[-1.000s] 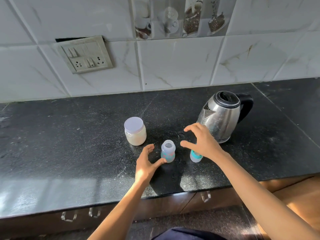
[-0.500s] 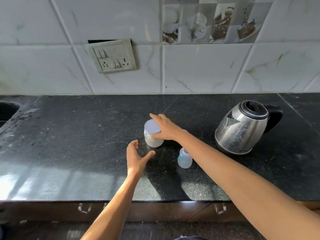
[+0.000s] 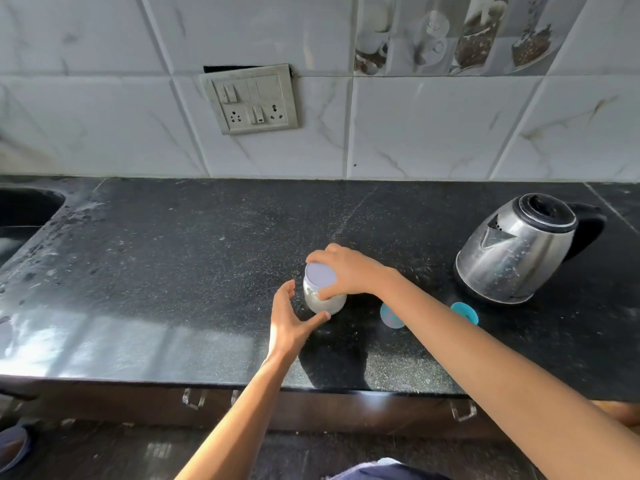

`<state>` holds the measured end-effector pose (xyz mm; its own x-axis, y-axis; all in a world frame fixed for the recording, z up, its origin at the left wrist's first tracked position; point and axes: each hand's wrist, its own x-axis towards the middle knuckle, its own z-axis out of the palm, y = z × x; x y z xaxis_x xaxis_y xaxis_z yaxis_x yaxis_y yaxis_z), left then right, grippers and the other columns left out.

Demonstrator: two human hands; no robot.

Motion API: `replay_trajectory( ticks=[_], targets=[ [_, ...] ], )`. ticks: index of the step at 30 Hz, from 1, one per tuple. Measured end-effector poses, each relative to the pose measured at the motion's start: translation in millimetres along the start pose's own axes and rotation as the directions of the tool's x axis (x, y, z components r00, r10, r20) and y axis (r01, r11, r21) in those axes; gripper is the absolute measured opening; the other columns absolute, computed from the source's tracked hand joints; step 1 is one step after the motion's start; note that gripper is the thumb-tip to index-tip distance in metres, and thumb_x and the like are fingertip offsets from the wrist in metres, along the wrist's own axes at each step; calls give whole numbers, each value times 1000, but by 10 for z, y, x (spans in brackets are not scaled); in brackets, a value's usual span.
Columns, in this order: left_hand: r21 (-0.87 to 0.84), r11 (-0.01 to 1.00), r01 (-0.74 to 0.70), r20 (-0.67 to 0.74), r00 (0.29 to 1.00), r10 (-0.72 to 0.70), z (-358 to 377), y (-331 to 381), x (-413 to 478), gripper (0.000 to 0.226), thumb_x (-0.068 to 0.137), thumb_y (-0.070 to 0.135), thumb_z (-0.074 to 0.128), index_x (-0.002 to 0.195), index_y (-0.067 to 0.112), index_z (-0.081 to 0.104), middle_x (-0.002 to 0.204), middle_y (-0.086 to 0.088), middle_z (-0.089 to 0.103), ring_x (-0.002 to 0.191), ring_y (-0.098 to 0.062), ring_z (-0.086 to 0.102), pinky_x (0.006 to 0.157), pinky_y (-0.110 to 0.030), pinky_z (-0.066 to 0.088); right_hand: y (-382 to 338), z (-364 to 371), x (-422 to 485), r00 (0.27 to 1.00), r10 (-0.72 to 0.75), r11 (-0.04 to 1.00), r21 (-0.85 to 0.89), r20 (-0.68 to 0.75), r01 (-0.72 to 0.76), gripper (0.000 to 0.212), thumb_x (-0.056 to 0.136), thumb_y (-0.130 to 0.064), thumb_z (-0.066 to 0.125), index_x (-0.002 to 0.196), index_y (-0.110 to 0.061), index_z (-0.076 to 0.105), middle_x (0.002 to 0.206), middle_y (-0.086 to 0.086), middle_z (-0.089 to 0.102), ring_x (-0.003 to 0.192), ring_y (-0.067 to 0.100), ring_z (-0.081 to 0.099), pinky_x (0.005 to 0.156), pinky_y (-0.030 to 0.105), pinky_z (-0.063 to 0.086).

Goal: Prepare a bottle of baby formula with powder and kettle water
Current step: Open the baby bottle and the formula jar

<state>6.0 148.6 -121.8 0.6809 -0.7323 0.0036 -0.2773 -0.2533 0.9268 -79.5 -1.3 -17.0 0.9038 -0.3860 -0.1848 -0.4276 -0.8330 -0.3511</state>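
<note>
Head view: the right hand (image 3: 349,271) is clamped round the lidded jar (image 3: 320,278) mid-tabletop (image 3: 173,271), and the left hand (image 3: 289,320) is spread open beside it. The bottle (image 3: 391,315) is half hidden and the kettle (image 3: 516,251) untouched, so powder and water probably both remain.

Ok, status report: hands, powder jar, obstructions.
Right hand grips powder jar, lid on. Left hand open beside its base. Baby bottle half hidden behind right forearm; nothing blocking the jar.

No readable text, label, brand or number shows on anything here.
</note>
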Motion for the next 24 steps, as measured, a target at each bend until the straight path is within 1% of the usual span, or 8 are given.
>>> replay_trajectory(
  ticks=[4, 9, 12, 14, 15, 17, 20, 24],
  targets=[
    [-117, 993, -29, 66, 997, 37, -11, -3, -70, 97, 56, 46, 86, 136, 23, 37, 133, 6, 48, 121, -7, 47, 94, -27, 42, -110, 130, -162, 1000, -5, 1000, 24, -11, 5, 75, 74, -39, 72, 140, -30, 39, 126, 5, 44, 108, 26, 50, 81, 36, 46],
    [-295, 953, -71, 130, 985, 113, -25, 150, -168, 88, 56, 22, 89, 130, 27, 43, 122, 10, 58, 112, -1, 55, 84, -13, 44, -188, 175, -310, 998, -18, 999, 46, 56, 16, 80, 82, -47, 67, 149, -32, 26, 144, 5, 35, 127, 26, 40, 95, 41, 43],
    [-357, 931, -74, 208, 966, 156, -21, 230, -131, 88, 57, 8, 87, 130, 32, 43, 120, 4, 63, 113, -7, 58, 85, -25, 52, -286, 134, -334, 998, 23, 981, -192, 56, -12, 88, 82, -65, 55, 152, -27, 18, 146, 11, 34, 127, 33, 38, 94, 46, 41],
    [-345, 937, -49, 224, 965, 133, -22, 257, -109, 91, 54, 12, 89, 131, 29, 43, 116, 4, 65, 108, -6, 61, 77, -22, 53, -380, 112, -302, 996, 84, 928, -366, 27, -69, 87, 82, -73, 46, 146, -18, 27, 136, 15, 42, 117, 35, 47, 86, 44, 42],
    [-328, 944, -36, 219, 969, 113, -29, 270, -108, 91, 51, 19, 88, 130, 26, 44, 112, 4, 66, 103, -5, 63, 73, -18, 51, -421, 105, -277, 992, 124, 916, -386, 26, -104, 84, 82, -74, 43, 140, -14, 33, 130, 15, 46, 111, 35, 51, 80, 43, 42],
    [-288, 958, -14, 208, 975, 77, -43, 280, -109, 89, 45, 31, 84, 127, 25, 48, 105, 6, 68, 95, -3, 65, 67, -15, 50, -476, 114, -230, 986, 162, 918, -372, 40, -136, 76, 85, -71, 43, 131, -11, 38, 121, 15, 50, 100, 34, 58, 70, 40, 39],
    [-204, 979, 4, 193, 980, 37, -44, 244, -97, 84, 43, 37, 81, 121, 33, 51, 102, 11, 68, 90, 1, 64, 65, -15, 49, -500, 129, -210, 990, 130, 941, -321, 59, -105, 61, 89, -54, 50, 129, -9, 39, 119, 16, 49, 96, 36, 58, 67, 38, 37],
    [-137, 990, 41, 162, 987, -18, -7, 169, -59, 79, 44, 34, 86, 115, 39, 52, 100, 10, 68, 94, -7, 64, 76, -29, 54, -490, 103, -241, 995, 36, 934, -357, 92, -1, 60, 86, -42, 57, 133, -13, 36, 119, 14, 45, 93, 35, 57, 67, 37, 34]
  ],
)
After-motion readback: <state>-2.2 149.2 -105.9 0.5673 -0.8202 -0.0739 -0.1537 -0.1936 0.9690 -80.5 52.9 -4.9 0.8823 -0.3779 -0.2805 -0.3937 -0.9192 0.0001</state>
